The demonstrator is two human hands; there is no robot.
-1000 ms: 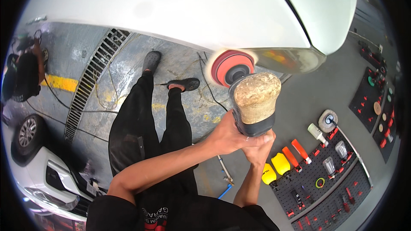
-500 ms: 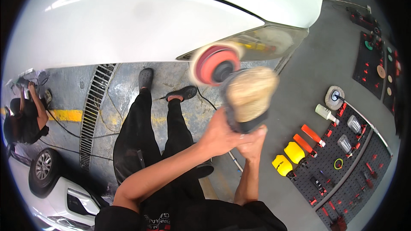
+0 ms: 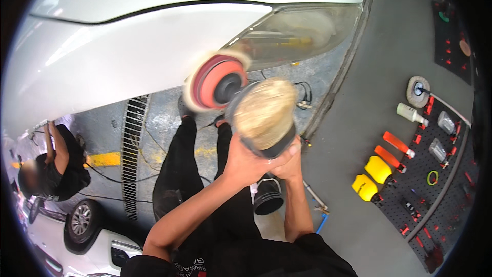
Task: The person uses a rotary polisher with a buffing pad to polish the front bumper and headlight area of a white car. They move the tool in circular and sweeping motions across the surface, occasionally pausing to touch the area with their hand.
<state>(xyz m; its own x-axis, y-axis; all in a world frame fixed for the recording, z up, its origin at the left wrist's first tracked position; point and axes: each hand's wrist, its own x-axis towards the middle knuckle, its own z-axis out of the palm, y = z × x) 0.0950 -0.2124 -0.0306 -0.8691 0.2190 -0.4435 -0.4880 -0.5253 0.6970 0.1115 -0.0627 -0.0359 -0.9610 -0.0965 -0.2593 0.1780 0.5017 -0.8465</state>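
Both my hands are wrapped around a car polisher (image 3: 264,115), whose near end has a tan, fuzzy-looking cover smeared by motion. My left hand (image 3: 247,161) holds it from the left, and my right hand (image 3: 290,163) closes on its lower right side; the grip itself is partly hidden. At its far end sits a red-and-black backing plate with a pale-rimmed polishing pad (image 3: 190,84), blurred. The pad overlaps the lower edge of a white car's body panel (image 3: 128,56), beside the inner corner of a hazy headlight (image 3: 302,36). Whether it touches the paint I cannot tell.
Below me stands a black bucket (image 3: 269,197). A floor drain grate (image 3: 134,159) and cables (image 3: 110,178) lie to the left, near another person (image 3: 66,159) and a second white car (image 3: 97,246). At right, a black pegboard (image 3: 425,210) carries yellow sprayers (image 3: 379,170) and tools.
The polisher has shifted left along the car, from over the headlight's inner corner towards the white panel. My view has moved too, showing more of the headlight and bucket. Both hands keep their hold.
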